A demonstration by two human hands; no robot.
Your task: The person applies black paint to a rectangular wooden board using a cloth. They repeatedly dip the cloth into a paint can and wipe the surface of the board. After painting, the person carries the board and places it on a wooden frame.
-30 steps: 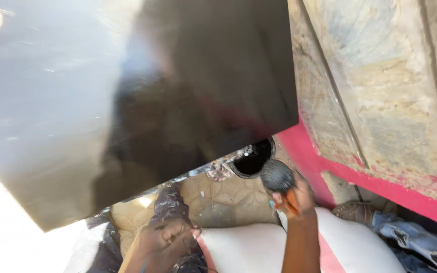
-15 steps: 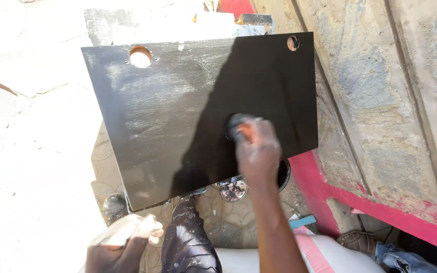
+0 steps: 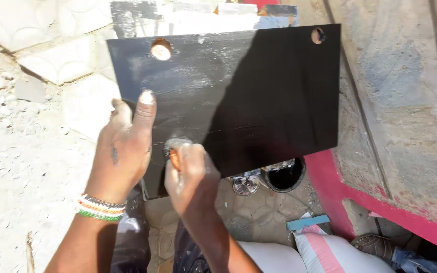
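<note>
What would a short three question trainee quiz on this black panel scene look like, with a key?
1. True or false: the left hand rests on the black panel's left edge.
2. What does the right hand press on the panel? A) a small orange-handled brush B) a hammer C) a saw
3. How many round holes show along the panel's top edge?

Key: 1 true. 2 A. 3 two, one at the left and one at the right corner. A black paint can sits on the ground below.
</note>
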